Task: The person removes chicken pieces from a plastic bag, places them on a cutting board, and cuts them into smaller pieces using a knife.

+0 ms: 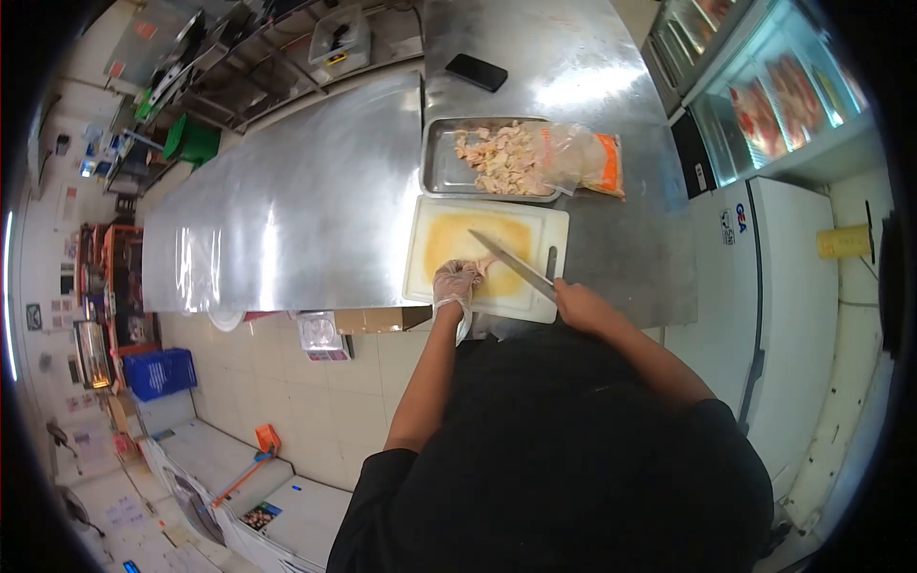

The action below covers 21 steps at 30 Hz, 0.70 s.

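Observation:
My right hand [585,307] is bare and wrapped round the handle of a knife [514,261], whose blade slants up and left over the cutting board [547,224]. In a clear plastic glove, my left hand [456,284] has its fingers closed on a small pale piece of meat [485,268] beside the blade. The board is white with a yellow-stained middle. Just beyond it stands a metal tray [441,172] with many chopped meat pieces [503,160]. A clear and orange plastic bag [585,159] lies over the tray's right end.
A black phone [476,72] lies on the steel table [315,191] at the far side. At the right stand a white fridge [793,286] and a lit display case [778,105]. A cardboard box [382,319] shows under the table's near edge.

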Each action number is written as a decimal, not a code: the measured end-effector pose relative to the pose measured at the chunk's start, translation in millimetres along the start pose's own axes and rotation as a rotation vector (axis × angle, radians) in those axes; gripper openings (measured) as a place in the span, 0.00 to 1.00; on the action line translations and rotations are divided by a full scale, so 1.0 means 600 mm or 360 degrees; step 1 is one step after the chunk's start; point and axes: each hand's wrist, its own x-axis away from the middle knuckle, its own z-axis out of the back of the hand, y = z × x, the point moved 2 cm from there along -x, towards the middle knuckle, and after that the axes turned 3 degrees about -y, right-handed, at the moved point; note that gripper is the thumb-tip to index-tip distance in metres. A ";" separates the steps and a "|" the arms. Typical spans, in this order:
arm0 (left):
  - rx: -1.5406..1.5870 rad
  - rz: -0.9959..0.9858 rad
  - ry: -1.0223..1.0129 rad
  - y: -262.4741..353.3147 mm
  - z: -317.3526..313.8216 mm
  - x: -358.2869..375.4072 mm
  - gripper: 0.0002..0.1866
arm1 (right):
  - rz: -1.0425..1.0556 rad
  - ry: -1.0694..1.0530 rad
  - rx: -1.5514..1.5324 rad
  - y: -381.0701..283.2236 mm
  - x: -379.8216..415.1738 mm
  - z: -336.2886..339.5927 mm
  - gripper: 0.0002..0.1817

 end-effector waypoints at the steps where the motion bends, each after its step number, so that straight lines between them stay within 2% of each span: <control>1: -0.0288 -0.0139 0.0150 -0.010 0.002 -0.002 0.12 | 0.0019 -0.0022 0.0018 0.003 -0.006 0.002 0.10; 2: -0.0274 -0.0118 0.0171 -0.025 0.000 -0.002 0.12 | -0.0021 0.0067 0.0010 0.013 -0.011 0.005 0.09; 4: 0.0042 0.0166 0.0190 0.005 0.010 0.022 0.11 | -0.0048 0.0138 0.0018 0.014 -0.016 0.012 0.09; 6: 0.0049 0.0198 0.0198 0.035 0.022 0.043 0.12 | -0.0030 0.0203 0.0013 0.002 -0.015 0.027 0.10; 11: -0.0011 0.0322 0.0299 0.011 0.019 0.046 0.12 | 0.0113 -0.0132 0.0159 -0.049 -0.011 0.013 0.10; 13: -0.0379 0.0242 0.0312 0.031 0.032 0.060 0.11 | 0.0137 -0.0234 0.0211 -0.049 -0.016 -0.005 0.10; 14: -0.0367 0.0255 0.0313 0.031 0.028 0.062 0.11 | 0.0079 -0.0280 0.0273 -0.043 -0.020 -0.014 0.09; 16: -0.0628 -0.0275 0.0579 0.037 0.021 0.070 0.10 | 0.0031 -0.0347 0.0348 -0.051 -0.022 -0.013 0.09; 17: -0.0623 -0.0252 0.0581 0.032 0.014 0.069 0.10 | 0.0022 -0.0325 0.0388 -0.054 -0.017 -0.010 0.08; 19: -0.0450 -0.0572 0.0618 0.029 0.000 0.057 0.08 | 0.0007 -0.0314 0.0434 -0.058 -0.016 -0.012 0.08; 21: -0.0464 -0.0557 0.0580 0.019 -0.006 0.051 0.07 | 0.0117 -0.0198 0.0412 -0.059 -0.020 -0.019 0.08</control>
